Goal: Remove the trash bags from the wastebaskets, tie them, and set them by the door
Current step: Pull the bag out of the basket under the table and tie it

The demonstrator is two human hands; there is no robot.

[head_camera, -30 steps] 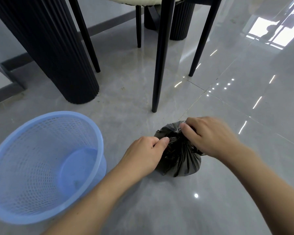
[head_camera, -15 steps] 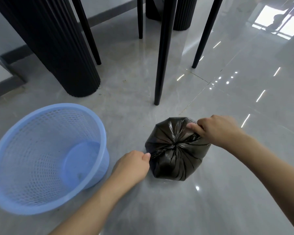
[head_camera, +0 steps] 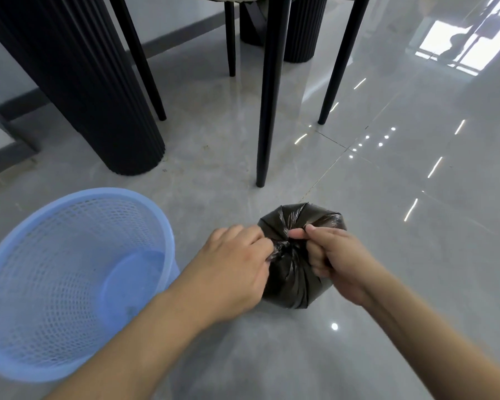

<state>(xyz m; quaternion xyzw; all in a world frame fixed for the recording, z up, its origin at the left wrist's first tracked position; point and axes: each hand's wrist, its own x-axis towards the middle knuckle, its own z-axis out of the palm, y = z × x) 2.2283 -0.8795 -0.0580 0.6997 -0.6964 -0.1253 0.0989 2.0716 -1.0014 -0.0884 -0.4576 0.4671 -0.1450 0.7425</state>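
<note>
Both hands meet mid-frame: left hand (head_camera: 237, 269) and right hand (head_camera: 334, 262) each pinch the gathered neck of the black trash bag (head_camera: 296, 280) sitting on the floor (head_camera: 416, 226) (knot itself hidden by fingers). Blue wastebasket (head_camera: 70, 281) lower left, edge cut off.

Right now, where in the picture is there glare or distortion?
Head view: window glare on the glossy grey tile floor at upper right, small light spots beside the thin black chair legs; wide-angle lens bends the edges; the round blue mesh wastebasket looks slightly blurred.
</note>
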